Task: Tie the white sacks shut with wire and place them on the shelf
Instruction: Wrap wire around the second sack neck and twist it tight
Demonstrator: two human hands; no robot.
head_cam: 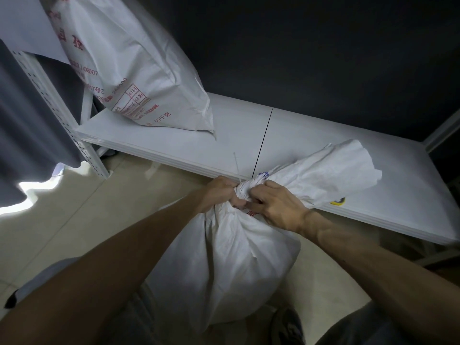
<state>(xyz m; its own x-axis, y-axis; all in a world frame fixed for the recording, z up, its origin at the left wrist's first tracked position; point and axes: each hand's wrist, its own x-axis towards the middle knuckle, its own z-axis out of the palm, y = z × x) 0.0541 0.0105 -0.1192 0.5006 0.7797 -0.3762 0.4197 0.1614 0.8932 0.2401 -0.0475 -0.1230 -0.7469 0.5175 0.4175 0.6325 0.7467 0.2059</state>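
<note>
A full white sack [224, 265] stands on the tiled floor between my knees, its neck bunched and its loose top flaring right over the shelf edge. My left hand [219, 195] grips the gathered neck from the left. My right hand [276, 204] clamps the neck from the right, fingers pinched at the tie. A thin white wire [236, 166] pokes up from the neck beside my left hand. A second white sack [134, 68] with red print leans on the low white shelf [298, 143] at the back left.
The shelf's perforated white upright [62, 115] stands at left by a grey curtain [22, 115]. A small yellow object [338, 201] lies on the shelf near its front edge, half hidden by the sack's top. A dark wall backs the shelf.
</note>
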